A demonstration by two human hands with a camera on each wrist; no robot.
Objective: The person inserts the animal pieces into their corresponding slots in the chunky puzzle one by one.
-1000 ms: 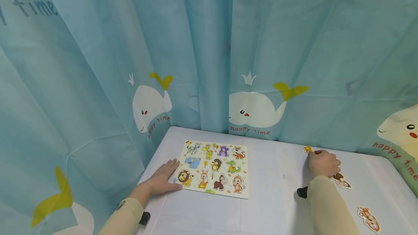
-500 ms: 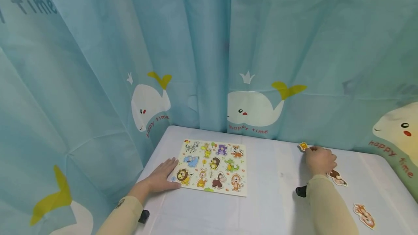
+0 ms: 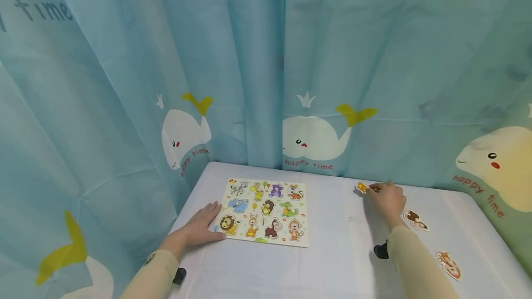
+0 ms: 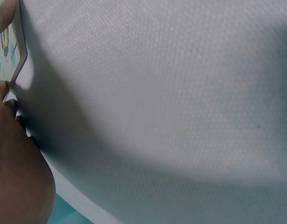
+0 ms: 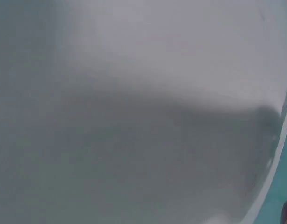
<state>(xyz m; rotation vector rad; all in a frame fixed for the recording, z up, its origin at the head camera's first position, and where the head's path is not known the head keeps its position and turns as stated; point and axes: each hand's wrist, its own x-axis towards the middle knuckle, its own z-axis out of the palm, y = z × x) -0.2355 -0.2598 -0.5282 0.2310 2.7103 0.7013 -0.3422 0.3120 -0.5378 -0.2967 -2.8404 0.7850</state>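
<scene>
A square animal puzzle board [image 3: 262,239], with rows of colourful animals, lies on the white table. My left hand [image 3: 201,225] rests at its left edge, fingers extended and thumb along the near corner. In the left wrist view, the board [image 4: 11,51] shows at the upper left beside the fingers. Over the far right of the table, my right hand [image 3: 388,202] pinches a small yellow-orange puzzle piece [image 3: 361,188] by its edge. The right wrist view shows mostly shadowed tabletop, with only a bit of finger at the lower right corner.
Two loose puzzle pieces lie on the right side: a brown one [image 3: 416,220] by the right wrist and an orange one [image 3: 449,265] nearer me. A blue curtain [image 3: 249,59] with whales hangs behind the table [image 3: 332,262] and along its left.
My right hand has moved left with the small puzzle piece, away from the brown piece. My left hand stays at the board's edge. The head view has turned slightly right.
</scene>
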